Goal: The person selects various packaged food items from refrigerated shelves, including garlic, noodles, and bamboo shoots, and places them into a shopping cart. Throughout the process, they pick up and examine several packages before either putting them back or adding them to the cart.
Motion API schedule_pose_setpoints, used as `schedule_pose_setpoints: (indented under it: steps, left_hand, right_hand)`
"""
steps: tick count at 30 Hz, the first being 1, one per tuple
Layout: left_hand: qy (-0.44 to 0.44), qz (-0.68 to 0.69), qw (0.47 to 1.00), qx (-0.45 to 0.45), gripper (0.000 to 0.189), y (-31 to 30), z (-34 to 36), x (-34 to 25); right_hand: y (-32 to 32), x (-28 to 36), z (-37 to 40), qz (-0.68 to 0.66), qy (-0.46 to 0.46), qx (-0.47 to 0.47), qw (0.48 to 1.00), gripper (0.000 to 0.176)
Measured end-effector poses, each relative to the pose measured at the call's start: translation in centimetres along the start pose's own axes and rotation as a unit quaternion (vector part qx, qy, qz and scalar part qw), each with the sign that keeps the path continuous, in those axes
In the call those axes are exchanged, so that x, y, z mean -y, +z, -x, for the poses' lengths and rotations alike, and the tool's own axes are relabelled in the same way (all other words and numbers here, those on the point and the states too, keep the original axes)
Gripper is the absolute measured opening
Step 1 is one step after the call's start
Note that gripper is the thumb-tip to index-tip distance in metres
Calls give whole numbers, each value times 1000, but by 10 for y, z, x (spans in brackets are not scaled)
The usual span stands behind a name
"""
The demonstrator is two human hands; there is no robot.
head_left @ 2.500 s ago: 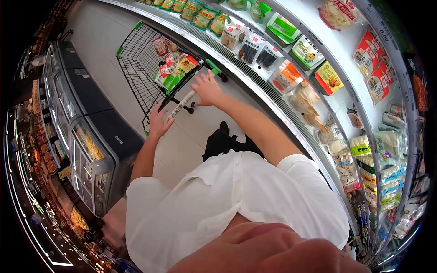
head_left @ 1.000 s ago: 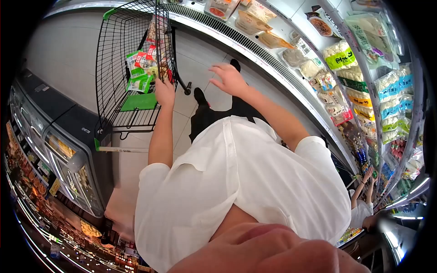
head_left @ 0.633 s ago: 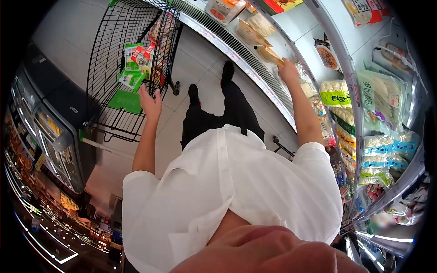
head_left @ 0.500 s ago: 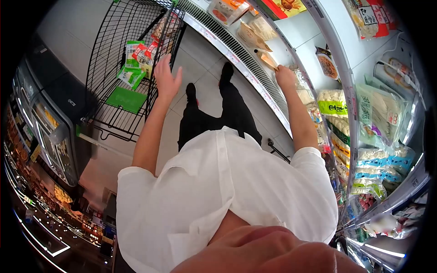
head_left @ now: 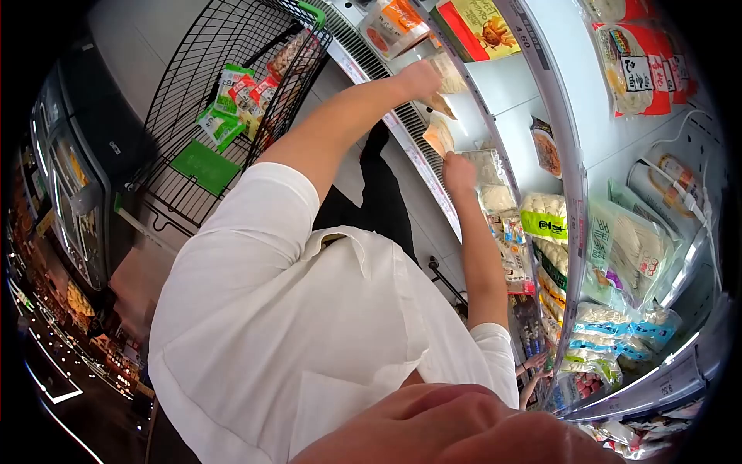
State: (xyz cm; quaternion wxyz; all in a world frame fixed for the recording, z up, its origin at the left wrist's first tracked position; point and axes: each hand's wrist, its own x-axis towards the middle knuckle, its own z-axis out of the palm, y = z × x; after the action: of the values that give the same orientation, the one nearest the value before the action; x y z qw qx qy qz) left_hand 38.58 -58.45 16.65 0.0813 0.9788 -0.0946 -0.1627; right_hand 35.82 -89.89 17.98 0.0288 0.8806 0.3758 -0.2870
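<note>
My left hand [head_left: 421,80] reaches across my body to the refrigerated shelf, its fingers curled at a beige packet [head_left: 448,73] and covering part of it. Just to the right, my right hand [head_left: 460,173] grips the lower edge of a flat packet [head_left: 439,137] with a pale orange face, which leans at the shelf front. Pale clear-wrapped packs [head_left: 487,168] lie beside my right hand. Above my left hand stands a plastic tub with an orange label [head_left: 394,27].
A black wire shopping cart [head_left: 182,93] with several bagged goods [head_left: 251,97] stands at left. Upper shelves at right hold noodle packs [head_left: 634,224] and a red packet [head_left: 641,69]. Another person's hands [head_left: 533,367] show low at right. A dark freezer cabinet [head_left: 100,139] stands far left.
My left hand has swung from beside the cart across to the beige packet on the shelf. My right hand keeps hold of its packet. My torso has turned toward the shelf.
</note>
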Motion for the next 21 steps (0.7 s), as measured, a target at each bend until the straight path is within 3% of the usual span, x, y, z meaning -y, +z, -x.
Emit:
schedule_pose_setpoints:
  steps: [1, 5, 7, 11, 13, 15, 17, 21]
  left_hand:
    - [32, 30, 999, -30, 16, -3, 10, -4]
    - [-46, 79, 996, 10, 15, -37, 69, -18]
    - [-152, 205, 966, -34, 19, -85, 112, -18]
    - [-181, 326, 912, -173, 27, -166, 236, -4]
    - [-207, 335, 886, -244, 27, -212, 306, 1]
    - [-212, 309, 862, -342, 22, -240, 367, 12]
    - [-248, 292, 855, -350, 20, -257, 418, 30]
    - [-316, 216, 831, -404, 18, -230, 466, 92]
  right_hand:
    - [-7, -3, 7, -1, -9, 1, 1000, 25]
    - [-47, 9, 37, -12, -26, -20, 999, 29]
    - [-67, 27, 52, 5, -53, -19, 998, 31]
    - [-116, 79, 73, -46, -47, -7, 998, 43]
    - [-143, 112, 76, -59, -53, -4, 997, 47]
    - [-181, 150, 75, -159, -85, 27, 983, 52]
    - [-226, 196, 74, -173, -102, 44, 979, 48]
    - [-292, 283, 63, -306, -135, 85, 939, 38]
